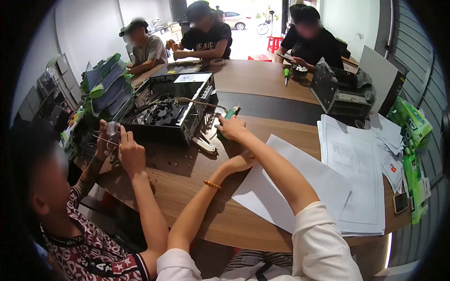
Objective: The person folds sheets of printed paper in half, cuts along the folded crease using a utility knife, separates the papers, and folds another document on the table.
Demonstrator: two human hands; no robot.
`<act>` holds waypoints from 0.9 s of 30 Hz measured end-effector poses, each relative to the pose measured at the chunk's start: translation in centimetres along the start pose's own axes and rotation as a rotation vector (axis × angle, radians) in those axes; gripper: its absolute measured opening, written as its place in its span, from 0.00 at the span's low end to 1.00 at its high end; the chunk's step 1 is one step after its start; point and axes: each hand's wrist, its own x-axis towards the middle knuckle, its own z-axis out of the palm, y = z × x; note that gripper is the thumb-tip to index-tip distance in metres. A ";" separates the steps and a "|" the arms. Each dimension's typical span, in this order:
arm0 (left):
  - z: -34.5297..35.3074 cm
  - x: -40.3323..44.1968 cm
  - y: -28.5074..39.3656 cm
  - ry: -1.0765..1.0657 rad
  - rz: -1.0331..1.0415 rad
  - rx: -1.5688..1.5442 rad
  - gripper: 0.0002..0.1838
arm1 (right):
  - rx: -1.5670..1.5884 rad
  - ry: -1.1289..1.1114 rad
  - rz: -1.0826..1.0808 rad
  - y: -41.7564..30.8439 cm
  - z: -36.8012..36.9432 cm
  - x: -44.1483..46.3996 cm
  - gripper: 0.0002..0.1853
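Observation:
My right hand [231,127] is closed around a green-handled tool [230,114], just right of the computer case; its exact kind is unclear. My left hand [240,162] rests low by the white paper [286,182], crossed under my right forearm, with its fingers mostly hidden. The open black computer case [164,129] lies on its side with a fan [164,112] and cables inside. A cream-coloured, folding-looking tool [205,144] lies on the table at the case's near right corner.
A co-worker's hands [131,152] hold a clear piece and a thin rod at left. Printed sheets [356,187], a phone [401,203] and green packets [411,122] are at right. A metal chassis [342,91] and green screwdriver [286,75] stand farther back; several people sit opposite.

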 end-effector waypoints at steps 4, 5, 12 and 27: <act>-0.6 0.9 0.9 -0.116 -0.192 -0.078 0.13 | 0.066 0.094 0.139 1.2 1.0 0.7 0.24; -0.8 1.1 1.0 -0.179 -0.234 -0.099 0.14 | 0.089 0.120 0.172 1.7 0.9 0.6 0.24; -3.2 0.4 2.8 -0.277 -0.401 -0.044 0.20 | 0.524 0.156 0.002 6.9 -5.9 -5.2 0.22; -4.8 -2.6 6.0 -0.060 -0.367 0.840 0.25 | 0.393 0.399 -0.352 14.5 -10.0 -27.0 0.28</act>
